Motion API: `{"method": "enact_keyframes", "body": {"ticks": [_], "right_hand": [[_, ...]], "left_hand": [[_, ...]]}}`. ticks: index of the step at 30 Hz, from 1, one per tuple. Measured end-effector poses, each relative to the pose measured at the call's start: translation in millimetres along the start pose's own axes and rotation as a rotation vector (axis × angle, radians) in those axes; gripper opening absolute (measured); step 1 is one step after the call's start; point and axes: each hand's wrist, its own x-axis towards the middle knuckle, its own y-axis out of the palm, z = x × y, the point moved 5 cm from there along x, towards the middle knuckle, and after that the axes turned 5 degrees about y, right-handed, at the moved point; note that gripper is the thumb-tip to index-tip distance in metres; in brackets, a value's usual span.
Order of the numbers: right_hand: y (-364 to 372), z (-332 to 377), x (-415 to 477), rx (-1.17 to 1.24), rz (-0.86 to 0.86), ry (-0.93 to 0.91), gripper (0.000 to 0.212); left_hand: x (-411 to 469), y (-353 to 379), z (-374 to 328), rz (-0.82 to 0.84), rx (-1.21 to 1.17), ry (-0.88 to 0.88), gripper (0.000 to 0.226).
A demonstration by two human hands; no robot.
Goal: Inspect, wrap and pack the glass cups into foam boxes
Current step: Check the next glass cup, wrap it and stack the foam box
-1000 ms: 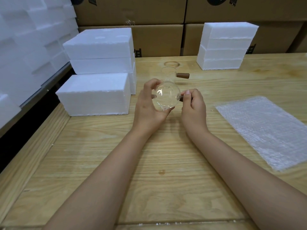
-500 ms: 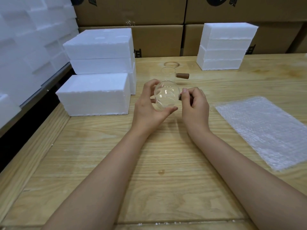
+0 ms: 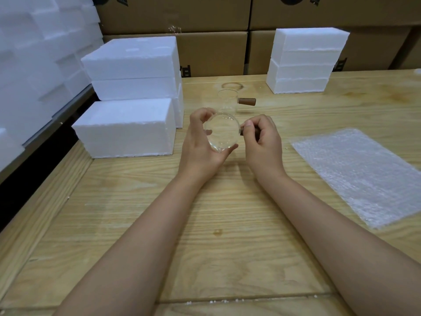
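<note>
- Above the middle of the pale, grained wooden table [image 3: 205, 224], a clear round glass cup [image 3: 222, 131] is held off the surface. Its circular face is turned toward the camera, so wood grain shows through it.
- The left hand [image 3: 201, 144] grips the glass body, fingers and thumb curled round its rim.
- The right hand [image 3: 262, 139] pinches the cup's short brown wooden handle [image 3: 242, 131], its fingers curled in.
- A second glass cup [image 3: 227, 100] with the same stubby handle stands upright on the table just behind.
- Rough-edged white foam boxes [image 3: 127, 126] sit to the left, and a foam stack [image 3: 305, 60] stands far right.
- A knobbly bubble wrap sheet [image 3: 355, 169] lies flat at the right.
- Since a second ago the hands hold the same spot, but the bright glare on the glass has faded.
</note>
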Motion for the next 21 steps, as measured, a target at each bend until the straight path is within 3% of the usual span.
{"method": "enact_keyframes", "body": {"ticks": [8, 14, 18, 21], "right_hand": [[-5, -12, 3, 0.055, -0.018, 0.108, 0.024], [-6, -17, 7, -0.049, 0.031, 0.141, 0.022], [-5, -26, 7, -0.115, 0.069, 0.209, 0.016], [-8, -32, 9, -0.131, 0.065, 0.281, 0.018]], "left_hand": [[-1, -1, -3, 0.071, 0.129, -0.062, 0.079], [-2, 6, 9, 0.175, 0.144, -0.201, 0.078], [-3, 10, 11, 0.282, 0.198, -0.232, 0.090], [-3, 11, 9, 0.318, 0.199, -0.226, 0.084]]}}
